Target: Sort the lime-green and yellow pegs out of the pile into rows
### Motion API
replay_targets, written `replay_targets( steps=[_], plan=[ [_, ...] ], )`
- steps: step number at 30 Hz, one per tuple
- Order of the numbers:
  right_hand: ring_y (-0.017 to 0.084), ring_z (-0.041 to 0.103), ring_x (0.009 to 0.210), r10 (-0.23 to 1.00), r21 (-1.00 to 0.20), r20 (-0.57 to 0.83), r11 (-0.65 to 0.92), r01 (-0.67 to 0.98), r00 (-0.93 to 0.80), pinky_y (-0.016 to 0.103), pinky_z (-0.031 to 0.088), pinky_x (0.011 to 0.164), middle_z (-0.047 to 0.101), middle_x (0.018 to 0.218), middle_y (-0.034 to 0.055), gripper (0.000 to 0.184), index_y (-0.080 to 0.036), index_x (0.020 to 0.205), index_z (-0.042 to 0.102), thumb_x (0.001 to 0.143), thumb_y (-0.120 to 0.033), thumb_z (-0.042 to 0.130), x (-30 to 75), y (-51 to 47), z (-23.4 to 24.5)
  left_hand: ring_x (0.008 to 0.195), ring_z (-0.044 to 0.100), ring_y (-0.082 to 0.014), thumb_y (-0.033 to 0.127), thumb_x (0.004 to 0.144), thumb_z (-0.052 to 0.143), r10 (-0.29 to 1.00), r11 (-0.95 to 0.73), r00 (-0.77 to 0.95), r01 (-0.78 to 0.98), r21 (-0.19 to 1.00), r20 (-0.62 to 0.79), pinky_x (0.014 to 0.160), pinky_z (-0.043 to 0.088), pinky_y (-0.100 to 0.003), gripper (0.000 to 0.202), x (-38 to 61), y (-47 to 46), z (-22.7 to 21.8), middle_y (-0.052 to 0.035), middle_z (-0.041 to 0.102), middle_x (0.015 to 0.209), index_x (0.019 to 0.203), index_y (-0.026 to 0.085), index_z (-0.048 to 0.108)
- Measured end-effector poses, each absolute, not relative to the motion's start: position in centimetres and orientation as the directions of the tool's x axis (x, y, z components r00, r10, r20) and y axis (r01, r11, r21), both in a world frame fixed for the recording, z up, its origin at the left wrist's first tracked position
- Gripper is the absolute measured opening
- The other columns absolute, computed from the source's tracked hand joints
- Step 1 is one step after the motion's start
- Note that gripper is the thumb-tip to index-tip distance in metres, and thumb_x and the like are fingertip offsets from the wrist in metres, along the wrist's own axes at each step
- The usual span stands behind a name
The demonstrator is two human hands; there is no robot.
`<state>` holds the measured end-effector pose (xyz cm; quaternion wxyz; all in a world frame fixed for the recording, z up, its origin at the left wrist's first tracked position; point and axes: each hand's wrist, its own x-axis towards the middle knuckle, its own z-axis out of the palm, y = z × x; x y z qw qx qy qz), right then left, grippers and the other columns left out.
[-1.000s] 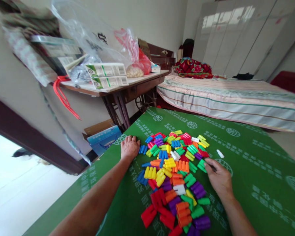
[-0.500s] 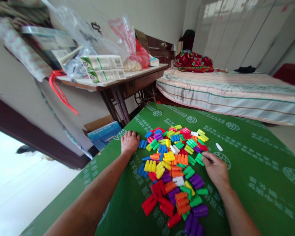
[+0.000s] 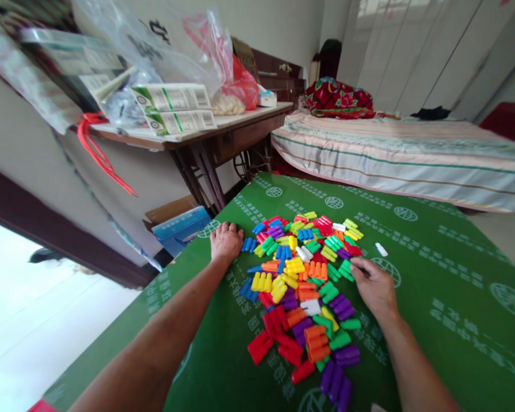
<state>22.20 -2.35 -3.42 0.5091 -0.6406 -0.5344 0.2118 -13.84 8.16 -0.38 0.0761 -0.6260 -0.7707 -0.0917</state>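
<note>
A pile of small plastic building blocks (image 3: 305, 266), shaped like joined tubes, spreads over the green tabletop (image 3: 438, 269). They are red, orange, yellow, green, blue, purple and white. My left hand (image 3: 226, 241) lies flat at the pile's left edge, fingers stretched, beside a blue block (image 3: 248, 245). On the right side, my right hand (image 3: 375, 286) has its thumb and forefinger pinched at the edge of a green block (image 3: 345, 270); its other fingers are curled and partly hidden. One white piece (image 3: 381, 249) lies apart, just beyond the right hand.
A wooden side table (image 3: 236, 123) at the back left carries boxes (image 3: 175, 109) and plastic bags (image 3: 245, 91). A blue carton (image 3: 182, 229) sits below it. Behind the green table stands a bed (image 3: 403, 149) with a red flowered blanket (image 3: 339, 98).
The whole scene sits slightly higher in the picture, as the camera has tipped down a little. Both hands and the blocks keep nearly the same places.
</note>
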Motion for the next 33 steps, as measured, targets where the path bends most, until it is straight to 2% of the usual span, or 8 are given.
replay_targets(
  steps=[8, 19, 23, 27, 33],
  plan=[
    [0.022, 0.065, 0.078, 0.847, -0.729, 0.446, 0.155, 0.667, 0.291, 0.036, 0.050, 0.078, 0.071, 0.088, 0.0069, 0.029, -0.021, 0.088, 0.071, 0.079, -0.043, 0.054, 22.3, -2.3, -2.9, 0.127, 0.039, -0.0296, 0.040, 0.089, 0.031, 0.955, 0.203, -0.210, 0.978, 0.055, 0.211, 0.102, 0.032, -0.045, 0.044, -13.4, 7.9, 0.3, -0.0144, 0.051, 0.132, 0.117, 0.018, 0.056],
    [0.021, 0.065, 0.075, 0.809, -0.689, 0.523, 0.217, 0.692, 0.267, 0.034, 0.051, 0.076, 0.072, 0.085, 0.0080, 0.029, -0.019, 0.085, 0.071, 0.080, -0.040, 0.053, 22.1, -2.4, -2.3, 0.127, 0.039, -0.0295, 0.040, 0.090, 0.031, 0.956, 0.203, -0.207, 0.978, 0.042, 0.208, 0.101, 0.033, -0.045, 0.043, -13.2, 7.9, 0.3, -0.0147, 0.051, 0.133, 0.116, 0.017, 0.056],
    [0.019, 0.065, 0.069, 0.825, -0.728, 0.484, 0.195, 0.657, 0.292, 0.031, 0.051, 0.071, 0.073, 0.081, 0.0062, 0.028, -0.021, 0.081, 0.072, 0.080, -0.042, 0.054, 21.6, -2.7, -1.6, 0.126, 0.040, -0.0295, 0.040, 0.090, 0.031, 0.957, 0.202, -0.205, 0.979, 0.036, 0.203, 0.101, 0.034, -0.045, 0.043, -13.1, 7.8, 0.4, -0.0147, 0.051, 0.132, 0.115, 0.017, 0.057],
    [0.018, 0.064, 0.062, 0.872, -0.799, 0.394, 0.169, 0.577, 0.291, 0.029, 0.051, 0.064, 0.072, 0.073, 0.0043, 0.029, -0.020, 0.084, 0.072, 0.077, -0.045, 0.058, 21.5, -3.0, -1.2, 0.127, 0.040, -0.0289, 0.040, 0.089, 0.031, 0.957, 0.210, -0.212, 0.977, 0.033, 0.200, 0.101, 0.034, -0.045, 0.042, -13.1, 7.8, 0.4, -0.0141, 0.052, 0.131, 0.115, 0.018, 0.056],
    [0.013, 0.056, 0.049, 0.987, -0.899, 0.159, 0.138, 0.415, 0.017, 0.024, 0.044, 0.047, 0.063, 0.057, -0.0011, 0.030, -0.018, 0.088, 0.070, 0.075, -0.045, 0.062, 21.0, -3.4, -1.0, 0.127, 0.040, -0.0300, 0.040, 0.089, 0.031, 0.954, 0.206, -0.211, 0.978, 0.046, 0.213, 0.101, 0.033, -0.045, 0.043, -13.3, 8.1, 0.1, -0.0150, 0.051, 0.132, 0.114, 0.017, 0.057]
  ],
)
